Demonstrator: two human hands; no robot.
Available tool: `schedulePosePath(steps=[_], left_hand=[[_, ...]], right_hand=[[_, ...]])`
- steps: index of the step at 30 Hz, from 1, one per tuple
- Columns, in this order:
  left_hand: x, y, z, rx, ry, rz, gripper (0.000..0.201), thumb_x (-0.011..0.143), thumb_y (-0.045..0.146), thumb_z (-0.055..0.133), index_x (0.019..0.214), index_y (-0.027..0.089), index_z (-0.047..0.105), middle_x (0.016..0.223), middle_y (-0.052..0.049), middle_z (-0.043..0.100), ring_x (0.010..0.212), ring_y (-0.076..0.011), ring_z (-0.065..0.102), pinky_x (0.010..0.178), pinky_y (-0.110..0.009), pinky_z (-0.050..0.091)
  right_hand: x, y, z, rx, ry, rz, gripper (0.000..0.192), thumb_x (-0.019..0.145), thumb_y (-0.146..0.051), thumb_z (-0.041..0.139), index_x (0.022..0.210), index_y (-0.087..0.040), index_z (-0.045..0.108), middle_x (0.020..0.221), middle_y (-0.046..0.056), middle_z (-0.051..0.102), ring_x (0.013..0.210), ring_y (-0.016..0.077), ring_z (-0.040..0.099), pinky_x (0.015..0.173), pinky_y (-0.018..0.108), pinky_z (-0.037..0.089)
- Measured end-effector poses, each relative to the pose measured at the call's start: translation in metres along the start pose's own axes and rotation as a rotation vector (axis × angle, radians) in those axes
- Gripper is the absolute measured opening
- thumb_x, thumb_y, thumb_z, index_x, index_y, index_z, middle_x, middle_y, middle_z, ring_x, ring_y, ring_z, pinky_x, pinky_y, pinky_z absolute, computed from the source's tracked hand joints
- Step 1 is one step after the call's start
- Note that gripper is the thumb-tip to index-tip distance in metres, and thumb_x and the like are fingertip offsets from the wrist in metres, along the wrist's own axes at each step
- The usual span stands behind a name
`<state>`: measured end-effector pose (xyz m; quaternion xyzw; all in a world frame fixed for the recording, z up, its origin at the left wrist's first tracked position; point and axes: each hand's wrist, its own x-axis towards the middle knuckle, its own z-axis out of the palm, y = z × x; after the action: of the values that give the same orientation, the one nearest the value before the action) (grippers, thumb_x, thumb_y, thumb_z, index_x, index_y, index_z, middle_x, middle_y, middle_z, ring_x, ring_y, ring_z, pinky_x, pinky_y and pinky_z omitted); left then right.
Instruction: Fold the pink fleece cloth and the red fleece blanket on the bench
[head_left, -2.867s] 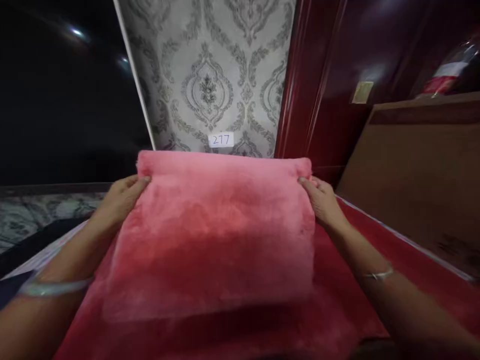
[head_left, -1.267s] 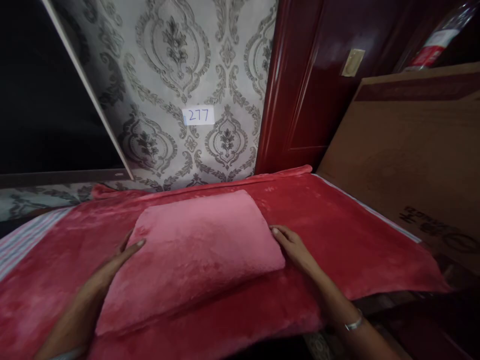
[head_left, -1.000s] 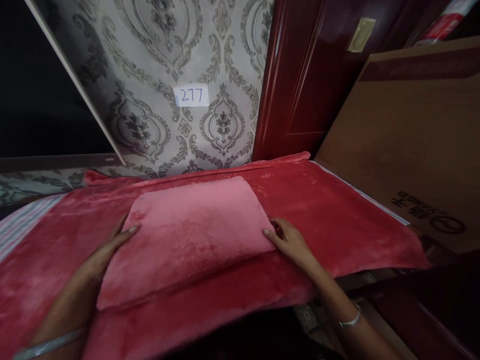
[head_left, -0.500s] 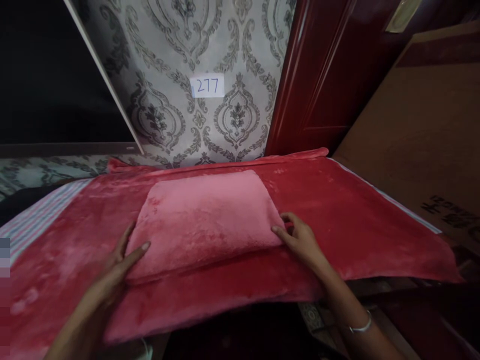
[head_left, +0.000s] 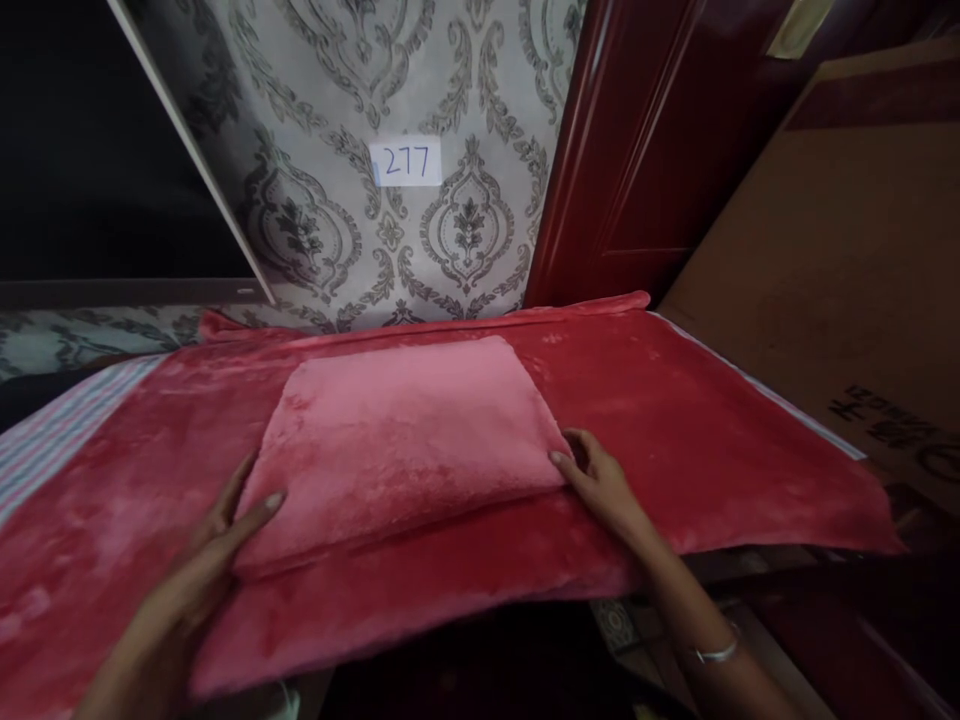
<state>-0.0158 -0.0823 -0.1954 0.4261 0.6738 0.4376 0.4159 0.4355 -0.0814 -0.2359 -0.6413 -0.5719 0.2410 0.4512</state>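
Folded pink plush cloth [head_left: 409, 435] lies flat at centre frame on a larger red plush blanket [head_left: 697, 430] that covers the surface. Left hand [head_left: 206, 545] sits at the cloth's 8 o'clock corner, fingers spread and laid flat, thumb tip on top of the pink edge, other fingers on the red blanket beside it; grip is open, pressing rather than pinching. Right hand [head_left: 600, 480] is at the cloth's 4 o'clock corner, fingertips touching the pink edge, fingers slightly curled; cannot tell if that grip actually pinches the fabric or only rests against it. A thin bangle [head_left: 716, 652] shows on the right wrist. The near edge of the red blanket hangs over the surface's front at 6 o'clock. A striped cloth [head_left: 52, 435] shows from under the blanket at 9 o'clock. Patterned grey wallpaper [head_left: 337, 220] rises at 12 o'clock with a small white label reading "277" [head_left: 405, 161]. A dark red glossy door [head_left: 637, 150] stands at 1 o'clock, a brown cardboard box [head_left: 832, 280] with printed markings at 3 o'clock, just beside the blanket's right edge.
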Motion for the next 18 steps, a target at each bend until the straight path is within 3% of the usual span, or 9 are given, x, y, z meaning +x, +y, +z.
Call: schedulePosePath(steps=[2, 5, 9, 13, 15, 18], left_hand=[[-0.003, 0.001, -0.001, -0.065, -0.017, -0.048, 0.107, 0.055, 0.071, 0.081, 0.151, 0.046, 0.040, 0.154, 0.004, 0.050, 0.136, -0.0335, 0.052, 0.108, -0.041, 0.050], [-0.008, 0.005, 0.001, 0.006, 0.042, -0.023, 0.117, 0.047, 0.073, 0.084, 0.152, 0.044, 0.040, 0.156, 0.003, 0.047, 0.141, -0.0352, 0.045, 0.115, -0.042, 0.041], [-0.013, 0.021, 0.007, 0.079, 0.039, 0.025, 0.123, 0.046, 0.078, 0.081, 0.154, 0.034, 0.040, 0.155, -0.002, 0.049, 0.143, -0.0354, 0.043, 0.115, -0.041, 0.040], [-0.016, 0.033, -0.002, 0.111, 0.087, 0.111, 0.115, 0.049, 0.077, 0.079, 0.151, 0.038, 0.044, 0.157, 0.002, 0.046, 0.147, -0.0340, 0.036, 0.119, -0.042, 0.033], [-0.016, 0.027, -0.011, 0.147, 0.106, 0.122, 0.110, 0.051, 0.076, 0.078, 0.150, 0.040, 0.045, 0.158, 0.004, 0.044, 0.149, -0.0332, 0.033, 0.121, -0.043, 0.028], [-0.013, 0.006, -0.023, 0.205, 0.104, 0.032, 0.109, 0.049, 0.076, 0.077, 0.147, 0.036, 0.050, 0.152, 0.000, 0.053, 0.144, -0.0350, 0.042, 0.121, -0.046, 0.030]], right_hand=[[-0.002, -0.002, -0.002, -0.002, -0.049, 0.010, 0.061, 0.078, -0.066, 0.060, 0.120, -0.022, 0.063, 0.126, 0.014, 0.069, 0.115, 0.0328, 0.064, 0.100, 0.046, 0.049], [-0.001, -0.008, -0.003, 0.025, -0.112, 0.036, 0.066, 0.080, -0.069, 0.060, 0.128, -0.024, 0.061, 0.137, 0.013, 0.064, 0.126, 0.0341, 0.058, 0.109, 0.049, 0.043], [0.005, -0.021, 0.000, 0.175, -0.153, 0.043, 0.067, 0.079, -0.065, 0.063, 0.131, -0.023, 0.056, 0.137, 0.013, 0.063, 0.125, 0.0310, 0.059, 0.106, 0.044, 0.047], [0.000, -0.033, -0.004, 0.268, -0.093, 0.015, 0.060, 0.079, -0.061, 0.065, 0.126, -0.024, 0.056, 0.134, 0.010, 0.063, 0.120, 0.0289, 0.061, 0.099, 0.039, 0.051], [-0.008, -0.032, -0.007, 0.248, -0.107, 0.032, 0.061, 0.078, -0.060, 0.066, 0.127, -0.025, 0.056, 0.134, 0.011, 0.063, 0.122, 0.0298, 0.060, 0.100, 0.039, 0.051], [-0.022, -0.022, -0.009, 0.190, -0.200, 0.105, 0.069, 0.073, -0.063, 0.068, 0.129, -0.022, 0.058, 0.134, 0.014, 0.063, 0.125, 0.0337, 0.059, 0.103, 0.044, 0.049]])
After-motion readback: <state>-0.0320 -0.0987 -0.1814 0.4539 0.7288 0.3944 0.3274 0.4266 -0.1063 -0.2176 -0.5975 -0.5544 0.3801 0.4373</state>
